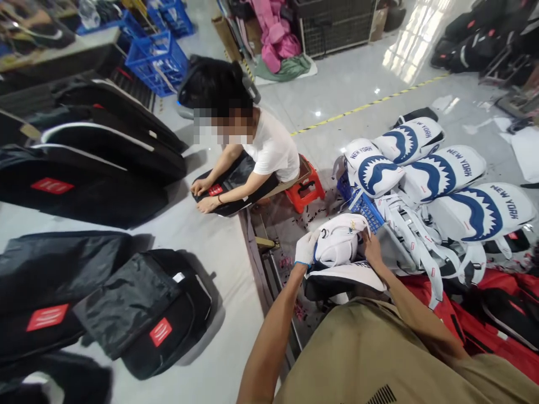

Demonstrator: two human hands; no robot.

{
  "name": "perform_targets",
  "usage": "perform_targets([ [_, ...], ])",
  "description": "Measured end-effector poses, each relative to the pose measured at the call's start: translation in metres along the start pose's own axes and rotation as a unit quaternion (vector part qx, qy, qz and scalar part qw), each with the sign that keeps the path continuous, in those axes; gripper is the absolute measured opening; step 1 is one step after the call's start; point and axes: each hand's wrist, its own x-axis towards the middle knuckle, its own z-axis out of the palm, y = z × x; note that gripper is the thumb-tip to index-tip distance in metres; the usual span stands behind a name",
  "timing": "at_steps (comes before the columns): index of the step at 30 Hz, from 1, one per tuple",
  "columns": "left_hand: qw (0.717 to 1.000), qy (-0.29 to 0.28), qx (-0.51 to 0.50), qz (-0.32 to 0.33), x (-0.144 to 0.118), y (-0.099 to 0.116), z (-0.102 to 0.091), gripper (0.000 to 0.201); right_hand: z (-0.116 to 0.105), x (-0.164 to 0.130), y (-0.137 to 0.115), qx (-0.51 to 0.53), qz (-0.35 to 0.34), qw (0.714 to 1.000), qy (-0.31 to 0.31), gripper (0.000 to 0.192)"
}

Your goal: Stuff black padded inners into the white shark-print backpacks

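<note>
Head view, looking down over the person's lap. Left hand [306,248] wears a white glove and lies against the left side of a white bag [338,242]; its fingers are wrapped onto the fabric, gripping it. Right hand [373,247] is bare and grips the same bag from the right, fingers curled over the upper edge and partly hidden behind it. The white bag sits between the two hands, just above the knees, resting on a second white-and-dark piece [343,279] below it.

Just behind the hands: the corner of a blue plastic basket [365,207], touching the top of the held bag. To the right, a pile of white bags with blue shark-mouth print and "NEW YORK" lettering [446,179], white straps [415,241] hanging from them. Red fabric [484,314] lies under the right forearm.

Left side: a grey bench [197,235] carrying black bags with red labels [138,314]. A co-worker in a white shirt [269,148] sits on a red stool [306,191] at the far edge, both hands pressed on a black bag [227,188]. Blue crates [158,62] stand on the floor beyond.
</note>
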Motion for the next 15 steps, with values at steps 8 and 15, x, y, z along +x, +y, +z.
perform_targets([
  [8,0.996,0.048,-0.059,-0.035,0.016,-0.022,-0.049,0.065,-0.065,-0.006,-0.057,0.083,0.027,0.985,-0.148,0.063],
  [15,0.952,0.173,-0.194,-0.16,-0.018,-0.069,-0.096,0.038,-0.037,0.009,-0.087,-0.107,-0.017,0.949,-0.297,0.074],
])
